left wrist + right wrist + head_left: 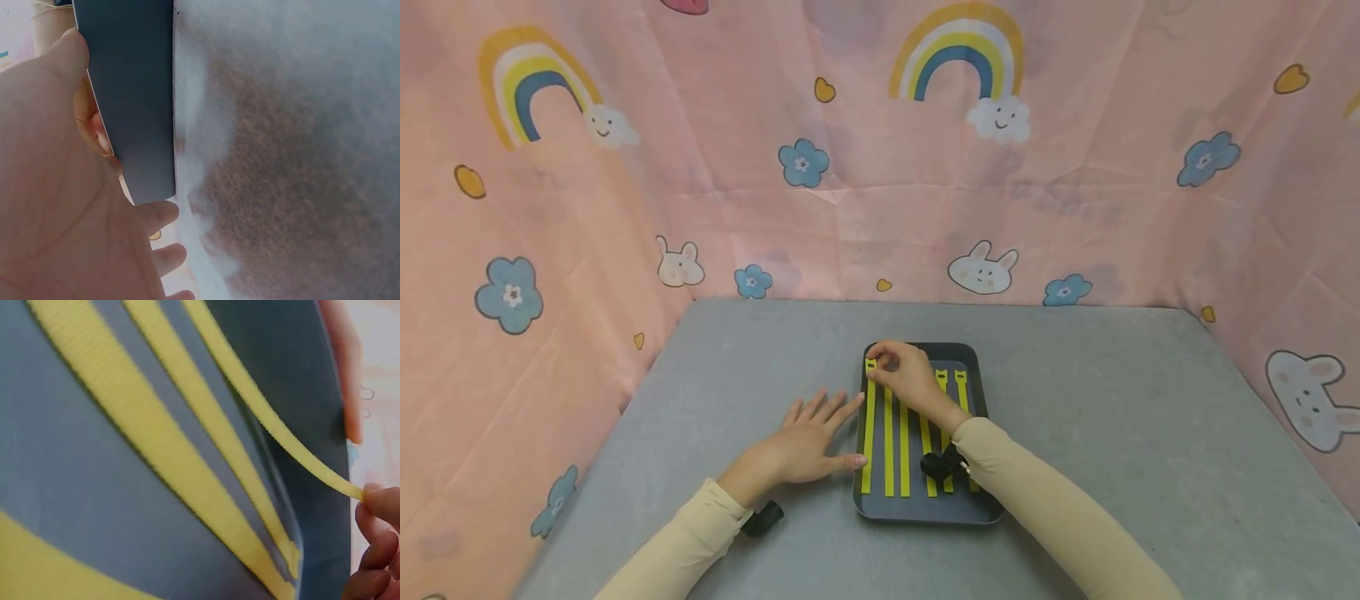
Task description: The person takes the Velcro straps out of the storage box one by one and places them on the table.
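A dark grey tray (925,517) holds several yellow hook-and-loop cable straps, laid lengthwise side by side, each with a slotted head at the far end where visible. My right hand (913,379) reaches over the tray and pinches the leftmost strap (868,433) near its slotted head. In the right wrist view that strap (269,419) bends up off the tray floor toward the pinching fingertips (375,494). Flat beside the tray's left side, my left hand (805,446) has its fingers spread, with the thumb at the rim. The right forearm covers parts of the rightmost straps.
The tray stands on a grey tabletop (1112,417). A pink curtain (865,208) with rainbows, flowers and rabbits encloses the back and both sides. Dark wrist devices sit at the left cuff (763,519) and right cuff (942,463).
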Demonstrator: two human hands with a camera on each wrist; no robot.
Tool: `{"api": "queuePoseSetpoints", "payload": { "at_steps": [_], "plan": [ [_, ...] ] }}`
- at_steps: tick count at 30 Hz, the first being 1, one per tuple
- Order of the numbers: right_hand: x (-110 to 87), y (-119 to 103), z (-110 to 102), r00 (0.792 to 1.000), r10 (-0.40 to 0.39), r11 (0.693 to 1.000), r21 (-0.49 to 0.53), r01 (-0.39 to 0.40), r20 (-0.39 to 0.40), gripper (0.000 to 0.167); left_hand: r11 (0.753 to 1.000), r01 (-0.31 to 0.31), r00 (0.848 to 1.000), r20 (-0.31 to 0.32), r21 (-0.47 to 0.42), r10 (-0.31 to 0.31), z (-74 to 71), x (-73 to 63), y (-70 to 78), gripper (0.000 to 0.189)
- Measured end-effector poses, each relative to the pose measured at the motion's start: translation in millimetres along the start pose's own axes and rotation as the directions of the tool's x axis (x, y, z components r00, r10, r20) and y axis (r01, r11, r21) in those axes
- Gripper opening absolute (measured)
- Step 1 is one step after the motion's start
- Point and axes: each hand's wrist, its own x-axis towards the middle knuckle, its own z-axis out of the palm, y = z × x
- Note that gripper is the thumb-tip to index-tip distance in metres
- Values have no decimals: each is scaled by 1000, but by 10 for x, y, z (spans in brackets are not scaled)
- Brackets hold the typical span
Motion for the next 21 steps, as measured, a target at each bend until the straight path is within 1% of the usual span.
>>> {"api": "queuePoseSetpoints", "payload": {
  "at_steps": [3,12,16,21],
  "plan": [
    [-1,-42,-48,1000,-18,1000,4,18,-7,22,1000,4,1000,-2,2,-4,4,0,3,90],
    [-5,-114,-169,999,-39,999,27,39,-6,23,1000,8,1000,-4,6,-8,10,-4,6,91],
    [-8,-144,-214,999,-39,999,36,39,-10,23,1000,11,1000,-4,7,-11,19,2,2,91],
    [-16,-194,-277,999,-39,997,73,40,-13,23,1000,10,1000,-5,0,-10,14,0,8,90]
  ]
}}
